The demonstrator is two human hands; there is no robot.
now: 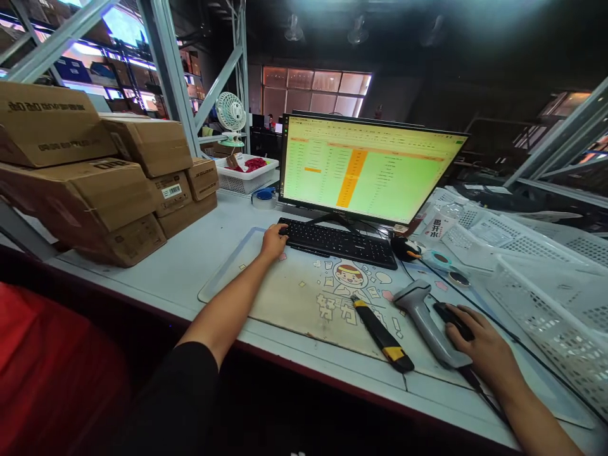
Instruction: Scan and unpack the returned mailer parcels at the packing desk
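Observation:
My left hand (274, 240) rests at the left end of a black keyboard (339, 242). Its fingers lie over the keys, slightly bent, and hold nothing. A black computer mouse (453, 320) sits under my right hand (487, 345), whose fingers drape around it. Just left of the mouse lies a grey barcode scanner (430, 323), its cable trailing to the front edge. A black and yellow utility knife (384, 335) lies on the printed desk mat (289, 297). Behind the keyboard, a monitor (370, 171) shows a spreadsheet with an orange column.
Cardboard boxes (85, 190) are stacked at the left. White plastic baskets (551, 304) and a water bottle (441, 221) crowd the right. A tape roll (265, 197), a basket of red items (247, 180) and a fan (230, 114) stand behind. Red cloth (47, 373) shows at lower left.

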